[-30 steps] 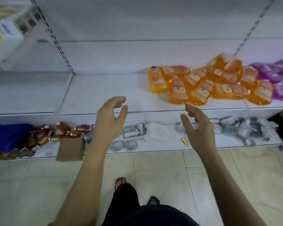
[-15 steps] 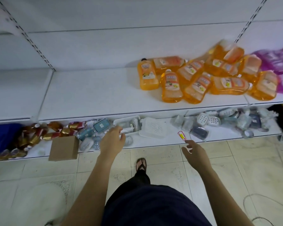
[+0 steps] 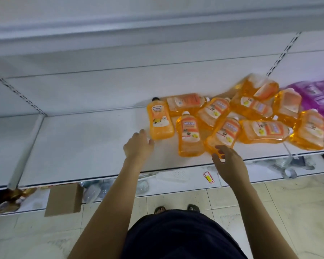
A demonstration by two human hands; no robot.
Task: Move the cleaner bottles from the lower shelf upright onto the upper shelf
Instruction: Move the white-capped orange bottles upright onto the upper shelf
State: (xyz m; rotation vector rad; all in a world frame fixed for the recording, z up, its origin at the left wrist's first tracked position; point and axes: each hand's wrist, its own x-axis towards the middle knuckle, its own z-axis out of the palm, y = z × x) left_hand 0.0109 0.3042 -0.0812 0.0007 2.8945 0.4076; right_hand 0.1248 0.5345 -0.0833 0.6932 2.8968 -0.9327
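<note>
**Over the Lower Shelf, Both Hands Reach With Nothing Held**

Nearest the camera, dark clothing (image 3: 176, 238) fills the bottom edge, with two sandalled feet (image 3: 159, 209) on the pale floor tiles (image 3: 269, 212). Just beyond runs a floor-level shelf (image 3: 193, 174). It carries a brown cardboard box (image 3: 65, 200) at the left, blurred clear packs, and a small red-and-yellow tag (image 3: 208, 177).

Above it, both forearms stretch out over the lower shelf (image 3: 82, 143). The left hand (image 3: 138, 144) hovers with loosely bent fingers and grips nothing. Its thumb is just beside the base corner of the leftmost bottle (image 3: 160, 122). The right hand (image 3: 229, 162) is spread wide, also holding nothing. Its fingertips overlap the base of the third bottle (image 3: 223, 136), though whether they touch it cannot be told.

Between those two lies a white-capped bottle (image 3: 190, 135), flat on its side with the cap pointing away. The rest of the orange cleaner bottles (image 3: 254, 107) sprawl behind and to the right in a loose heap on the same shelf. All are lying down, and several overlap. Purple packs (image 3: 318, 96) sit at the far right, against the heap.

Farthest off, a slotted upright (image 3: 281, 55) climbs the white back panel, and the front edge of the upper shelf (image 3: 157, 32) crosses the top.
</note>
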